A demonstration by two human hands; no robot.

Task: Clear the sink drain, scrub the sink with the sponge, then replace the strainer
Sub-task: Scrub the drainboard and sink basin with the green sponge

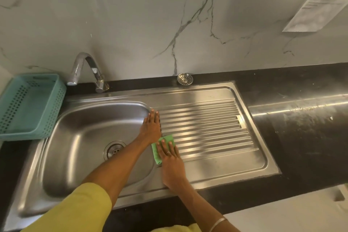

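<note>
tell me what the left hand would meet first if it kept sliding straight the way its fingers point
The left hand lies flat on the ridge between the steel basin and the ribbed steel draining board, fingers pointing toward the back wall. Going straight on, it would probably cross the flat sink rim and meet the black countertop strip, then the marble wall.

A single head-worn camera is looking steeply down and forward, sitting close above the steel sink (pixel 90 137), with the marble wall (pixel 131 24) filling the frame beyond it.

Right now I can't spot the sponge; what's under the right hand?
The green sponge lies under the right hand, pressed flat on the ribbed drainboard. Its middle is covered by the fingers.
</note>
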